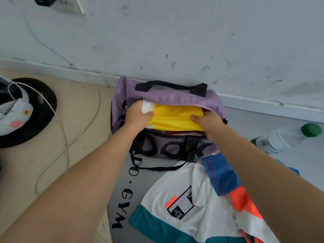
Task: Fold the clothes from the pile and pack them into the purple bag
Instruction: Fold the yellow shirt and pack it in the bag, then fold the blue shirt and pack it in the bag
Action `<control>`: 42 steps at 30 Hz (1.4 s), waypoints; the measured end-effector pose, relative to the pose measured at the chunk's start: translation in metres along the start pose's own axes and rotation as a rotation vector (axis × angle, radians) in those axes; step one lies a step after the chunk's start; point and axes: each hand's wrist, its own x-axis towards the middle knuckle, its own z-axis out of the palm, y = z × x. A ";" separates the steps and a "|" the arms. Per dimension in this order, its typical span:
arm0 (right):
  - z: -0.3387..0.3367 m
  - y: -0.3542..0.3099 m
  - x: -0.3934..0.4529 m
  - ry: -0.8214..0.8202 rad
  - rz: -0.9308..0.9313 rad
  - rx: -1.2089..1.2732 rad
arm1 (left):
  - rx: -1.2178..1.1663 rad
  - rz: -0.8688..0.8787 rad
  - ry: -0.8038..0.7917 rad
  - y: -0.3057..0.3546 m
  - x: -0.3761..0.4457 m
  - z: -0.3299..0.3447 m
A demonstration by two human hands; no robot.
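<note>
The purple bag [166, 97] with black handles lies open against the wall. A folded yellow and white garment [175, 117] sits in its mouth. My left hand [136, 114] grips the garment's left end, thumb on top. My right hand [208, 122] grips its right end inside the opening. A pile of clothes lies in front of the bag: a white and teal shirt [177, 195] and a blue, orange and white piece [226, 179] under my right forearm.
A grey mat [121, 181] with black letters lies under the bag and clothes. A plastic bottle [284, 137] with a green cap lies at the right. At the left are a black round base [43, 104], a soft toy [15, 114] and cables.
</note>
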 end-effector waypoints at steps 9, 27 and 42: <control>-0.004 0.018 -0.011 0.026 -0.262 -0.717 | 0.526 0.278 0.084 -0.025 -0.017 -0.015; -0.105 0.137 -0.128 0.453 -0.419 -0.344 | 0.195 0.750 -0.004 0.077 -0.170 0.046; -0.196 0.164 -0.169 0.113 -0.311 0.065 | 0.025 0.635 -0.635 0.157 -0.245 0.168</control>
